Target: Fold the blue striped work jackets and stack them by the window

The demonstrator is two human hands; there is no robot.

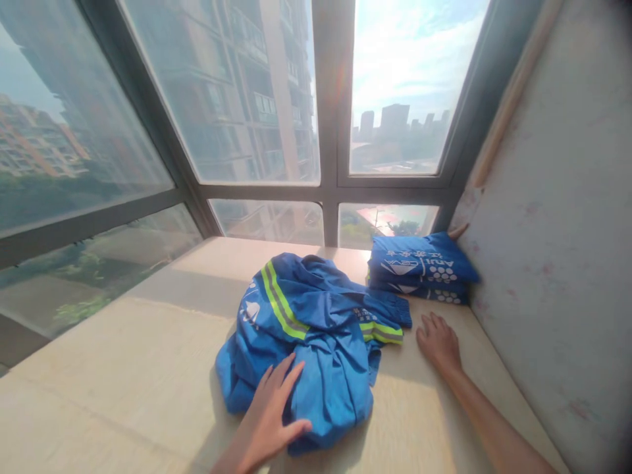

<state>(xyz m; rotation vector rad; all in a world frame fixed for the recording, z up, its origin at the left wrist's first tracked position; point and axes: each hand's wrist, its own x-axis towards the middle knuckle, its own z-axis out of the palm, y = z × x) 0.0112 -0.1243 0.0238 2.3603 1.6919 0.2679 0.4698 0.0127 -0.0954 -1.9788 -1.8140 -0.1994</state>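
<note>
A crumpled blue work jacket with yellow-green and grey reflective stripes lies in a heap on the pale wooden ledge. Over its near left part is my left hand, fingers spread and thumb apart; whether it presses on the cloth I cannot tell. My right hand rests on the ledge to the right of the jacket, fingers stretched out, apart from the cloth. Just beyond it sits a stack of folded blue garments with white printed logos and lettering.
Grey-framed windows rise behind and to the left of the ledge. A wall with faint flower patterns bounds the right side, close to the folded stack. Sunlight and shadow cross the ledge.
</note>
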